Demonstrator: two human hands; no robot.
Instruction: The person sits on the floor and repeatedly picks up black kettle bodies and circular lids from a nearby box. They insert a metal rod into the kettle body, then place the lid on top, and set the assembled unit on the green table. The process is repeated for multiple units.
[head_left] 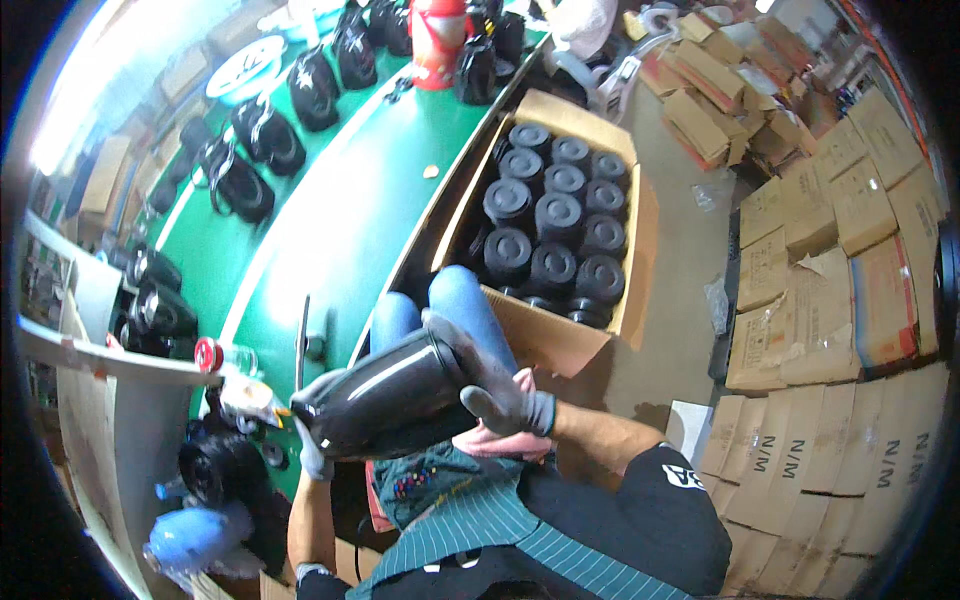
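A glossy black rounded appliance housing (385,395) lies sideways over my lap. My left hand (315,425), in a grey glove, grips its left end. My right hand (495,385), also gloved, wraps over its right end. Both hands hold the housing just off the edge of the green belt (330,230). Under my right hand a pink cloth (500,440) rests on my lap. My knees in blue jeans (440,310) show beyond the housing.
An open cardboard box (560,335) of several black round parts (555,215) stands beside my knees. More black housings (250,150) and a red-and-white canister (438,40) sit along the belt. Stacked cartons (840,330) fill the right side. A water bottle (185,540) lies lower left.
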